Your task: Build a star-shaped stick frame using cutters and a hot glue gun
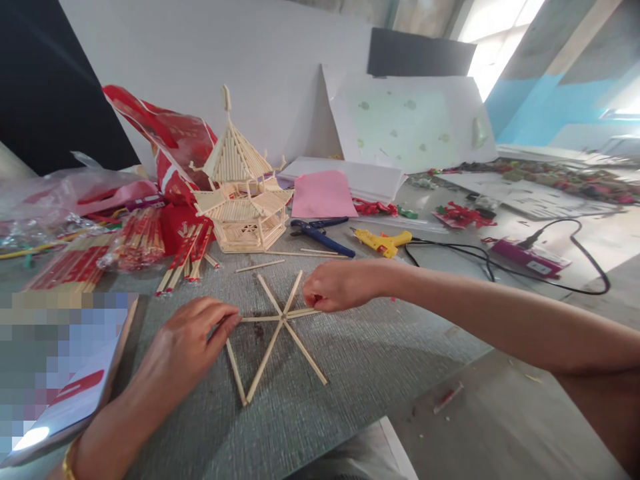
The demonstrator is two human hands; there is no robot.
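Note:
A six-spoked star of thin wooden sticks (283,318) lies flat on the grey textured table. One more stick (237,373) joins the outer ends of its left and lower-left spokes. My left hand (193,340) pinches the outer end of the left spoke, at the corner where this edge stick begins; the fingertips hide the joint. On the opposite side my right hand (334,287) is closed around the outer end of the right-hand spoke sticks (301,312). Its curled fingers hide the stick ends. A loose stick (260,265) rests just beyond the star.
Behind stands a stick-built pavilion model (243,193). Blue-handled pliers (323,238), a yellow glue gun (383,243) and a purple power strip (527,258) with black cable lie right of it. Red-wrapped chopstick bundles (137,243) and a tablet (113,360) are at left.

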